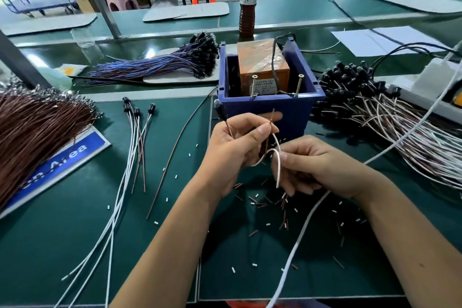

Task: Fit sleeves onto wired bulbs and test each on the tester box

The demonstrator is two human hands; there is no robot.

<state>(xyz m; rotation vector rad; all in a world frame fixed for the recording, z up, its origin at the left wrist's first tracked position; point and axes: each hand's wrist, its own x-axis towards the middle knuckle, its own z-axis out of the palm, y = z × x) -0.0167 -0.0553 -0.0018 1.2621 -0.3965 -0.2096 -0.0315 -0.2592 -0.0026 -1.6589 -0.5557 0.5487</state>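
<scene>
My left hand (pixel 235 147) pinches the brown and white leads of a wired bulb; its black bulb head (pixel 220 110) sticks up at the left of my fingers, and a brown lead tip (pixel 273 115) points up toward the tester box. My right hand (pixel 317 167) pinches the looped white wire (pixel 277 165) just right of the left hand. The tester box (pixel 263 67), orange and taped, sits in a blue bin (pixel 267 110) with two screws (pixel 254 85) standing at its front edge. A few sleeved bulbs (pixel 136 111) with long leads lie at left.
Bundles of wired bulbs lie at right (pixel 362 97), back left (pixel 175 62) and far left (pixel 37 127). Cut sleeve bits (pixel 260 204) litter the green mat. A bottle (pixel 247 0) stands behind the bin. A white power strip (pixel 425 87) and its cable sit at right.
</scene>
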